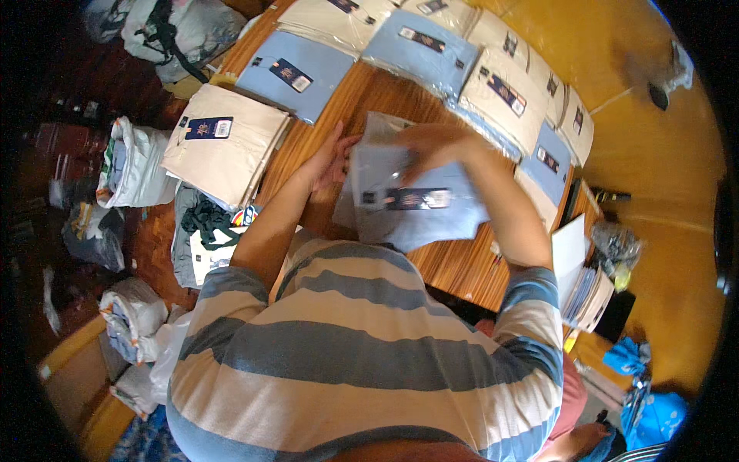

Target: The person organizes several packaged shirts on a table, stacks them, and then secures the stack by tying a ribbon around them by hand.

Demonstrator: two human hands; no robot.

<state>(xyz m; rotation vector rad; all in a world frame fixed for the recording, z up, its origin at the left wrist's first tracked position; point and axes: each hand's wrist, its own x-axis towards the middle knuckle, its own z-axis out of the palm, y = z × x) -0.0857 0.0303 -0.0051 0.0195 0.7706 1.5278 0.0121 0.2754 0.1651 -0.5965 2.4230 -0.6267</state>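
Observation:
A folded light-blue garment (pixel 462 212) in a clear plastic bag lies in front of me on the wooden table (pixel 362 92). A dark tag (pixel 418 199) with a white label shows on it, slightly blurred. My left hand (pixel 335 162) is at the bag's left edge, thumb and fingers apart, palm turned toward the bag. Over the bag's upper part reaches my right hand (pixel 435 146), smeared by motion; its fingers cannot be made out clearly. Clear plastic film (pixel 385 123) stands up at the bag's far edge.
Stacks of bagged cream garments (pixel 219 146) and blue garments (pixel 300 73) line the table's left and far edges; more cream stacks (pixel 504 100) follow on the right. White sacks (pixel 138 165) stand at the left. A low stack of folded cloth (pixel 589 296) lies at the right.

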